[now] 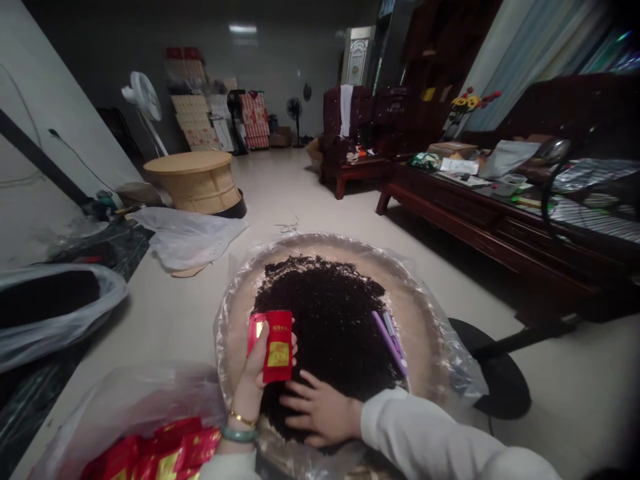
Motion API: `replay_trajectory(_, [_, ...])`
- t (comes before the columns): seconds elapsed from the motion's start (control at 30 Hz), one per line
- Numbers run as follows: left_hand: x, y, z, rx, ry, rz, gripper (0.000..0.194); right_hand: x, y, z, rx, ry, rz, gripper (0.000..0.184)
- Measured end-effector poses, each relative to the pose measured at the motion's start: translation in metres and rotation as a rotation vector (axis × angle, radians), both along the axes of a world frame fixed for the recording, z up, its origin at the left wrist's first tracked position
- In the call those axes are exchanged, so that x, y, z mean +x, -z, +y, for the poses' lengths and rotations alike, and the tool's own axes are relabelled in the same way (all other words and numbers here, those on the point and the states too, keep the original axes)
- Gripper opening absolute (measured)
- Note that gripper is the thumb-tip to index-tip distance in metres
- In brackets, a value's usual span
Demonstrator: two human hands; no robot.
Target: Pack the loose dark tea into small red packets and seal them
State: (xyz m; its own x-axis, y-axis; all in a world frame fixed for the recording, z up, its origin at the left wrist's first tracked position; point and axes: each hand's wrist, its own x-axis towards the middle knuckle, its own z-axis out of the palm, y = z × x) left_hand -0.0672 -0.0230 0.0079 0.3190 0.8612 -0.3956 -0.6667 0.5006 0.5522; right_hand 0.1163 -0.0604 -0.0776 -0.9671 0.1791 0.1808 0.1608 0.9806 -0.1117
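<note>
Two red packets (278, 331) with yellow labels are gripped in my left hand (256, 363), thumb across the rear one. The hand is over the left side of a wide round tray (417, 313) lined with clear plastic. Dark loose leaves, looking like dried tea (325, 313), are heaped in that tray. My right hand (325, 408) reaches over the near part of the heap, fingers spread and palm down, seemingly touching the leaves. A purple-handled tool (391, 340), its exact kind unclear, lies on the heap's right edge.
A plastic bag of red packets (175, 443) sits at lower left. Farther up is another bag of dark material (113, 287). A fan's round base (505, 380) stands right of the tray. A low wooden table (480, 220) holds clutter; a round wooden stand (197, 183) is behind left.
</note>
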Motion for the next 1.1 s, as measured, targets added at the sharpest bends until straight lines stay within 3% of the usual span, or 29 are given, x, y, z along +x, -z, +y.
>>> replay_trajectory(0.1, [0.0,0.0,-0.001,-0.01,0.006,-0.007,0.058,-0.013,0.025,-0.007,0.034,0.036,0.009,0.03])
replay_trajectory(0.17, [0.0,0.001,-0.003,-0.024,0.009,0.001,0.058,-0.017,0.028,0.006,0.073,0.131,0.004,0.025])
replay_trajectory(0.3, [-0.001,0.003,-0.004,-0.061,0.005,0.026,0.058,-0.011,0.012,0.047,0.162,0.293,0.035,0.025])
replay_trajectory(0.47, [0.003,0.002,-0.003,-0.038,0.017,0.019,0.056,0.012,-0.026,0.09,0.209,0.492,0.095,0.026])
replay_trajectory(0.53, [0.005,0.001,-0.002,-0.035,0.033,0.008,0.057,0.023,-0.04,0.104,0.217,0.528,0.11,0.033])
replay_trajectory(0.6, [0.006,0.0,-0.001,-0.03,0.048,0.0,0.059,0.031,-0.051,0.114,0.216,0.599,0.123,0.053])
replay_trajectory(0.7, [0.007,-0.001,0.0,-0.009,0.053,-0.006,0.058,0.035,-0.058,0.124,0.185,0.801,0.127,0.084])
replay_trajectory(0.77, [0.007,-0.002,-0.001,-0.015,0.051,-0.004,0.056,0.03,-0.058,0.128,0.156,0.87,0.108,0.095])
replay_trajectory(0.9, [0.008,-0.003,-0.001,-0.056,0.052,0.032,0.056,0.003,-0.055,0.126,0.137,0.707,0.053,0.085])
replay_trajectory(1.1, [0.005,0.005,0.0,-0.048,0.077,0.063,0.059,-0.028,-0.036,0.11,0.189,0.409,-0.029,0.051])
